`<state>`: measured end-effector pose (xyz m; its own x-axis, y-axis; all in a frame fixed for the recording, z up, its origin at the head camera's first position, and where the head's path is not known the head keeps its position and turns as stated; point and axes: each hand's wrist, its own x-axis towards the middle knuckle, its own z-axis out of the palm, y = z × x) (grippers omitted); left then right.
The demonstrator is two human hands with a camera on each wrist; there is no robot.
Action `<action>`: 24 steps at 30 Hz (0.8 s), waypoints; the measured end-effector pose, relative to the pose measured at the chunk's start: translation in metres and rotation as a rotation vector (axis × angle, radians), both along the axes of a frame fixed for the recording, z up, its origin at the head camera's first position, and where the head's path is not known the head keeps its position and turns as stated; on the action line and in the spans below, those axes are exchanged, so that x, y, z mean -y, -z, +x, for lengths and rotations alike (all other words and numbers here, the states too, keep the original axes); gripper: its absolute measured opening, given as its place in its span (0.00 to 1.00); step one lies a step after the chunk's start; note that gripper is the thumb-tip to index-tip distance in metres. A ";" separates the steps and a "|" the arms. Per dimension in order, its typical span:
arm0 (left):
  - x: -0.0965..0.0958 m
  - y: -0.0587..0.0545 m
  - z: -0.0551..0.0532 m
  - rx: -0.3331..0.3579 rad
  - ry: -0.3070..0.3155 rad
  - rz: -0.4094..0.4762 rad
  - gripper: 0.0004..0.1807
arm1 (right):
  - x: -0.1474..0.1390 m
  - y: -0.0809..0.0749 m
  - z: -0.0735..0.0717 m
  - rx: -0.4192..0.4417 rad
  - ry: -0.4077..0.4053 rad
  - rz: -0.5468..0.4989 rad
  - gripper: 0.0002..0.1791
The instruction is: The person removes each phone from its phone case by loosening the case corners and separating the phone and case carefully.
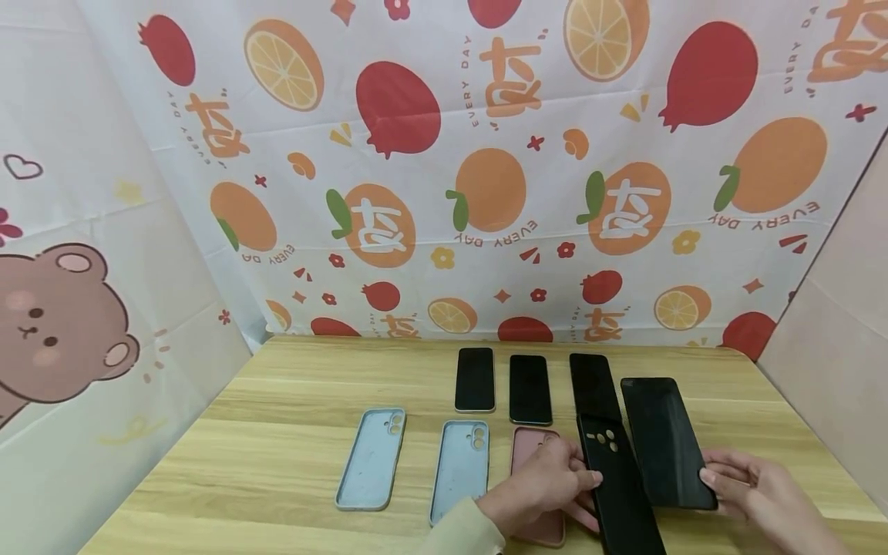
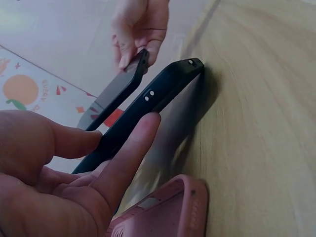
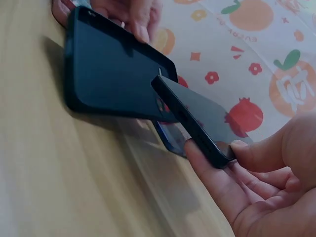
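Observation:
My left hand (image 1: 544, 482) pinches a black phone case (image 1: 620, 493) by its left side, thumb on one face and fingers on the other. The case is tilted up off the table, and its camera holes show in the head view. To its right, my right hand (image 1: 752, 489) grips a black smartphone (image 1: 669, 443) at its lower right corner, screen up. In the right wrist view the hollow inside of the case (image 3: 118, 74) faces the phone (image 3: 197, 118), whose upper end is close to the case's rim. A pink phone case (image 2: 163, 212) lies beneath my left hand.
Two light blue phone cases (image 1: 371, 459) lie at the left of the wooden table (image 1: 277, 432). Behind them is a row of black-screened phones (image 1: 475, 379), one partly covered by the black case. A fruit-print cloth (image 1: 430, 193) hangs along the table's back edge.

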<state>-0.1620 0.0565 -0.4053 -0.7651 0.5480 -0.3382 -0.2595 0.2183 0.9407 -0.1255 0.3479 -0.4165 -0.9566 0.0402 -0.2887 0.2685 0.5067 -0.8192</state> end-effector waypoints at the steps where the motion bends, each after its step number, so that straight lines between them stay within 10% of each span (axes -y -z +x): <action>1: 0.000 0.001 0.000 -0.001 0.002 -0.002 0.02 | -0.002 -0.001 -0.003 -0.009 -0.009 0.007 0.35; 24: 0.010 -0.007 0.002 0.055 0.126 -0.011 0.18 | -0.024 0.020 -0.053 -0.048 0.053 -0.124 0.32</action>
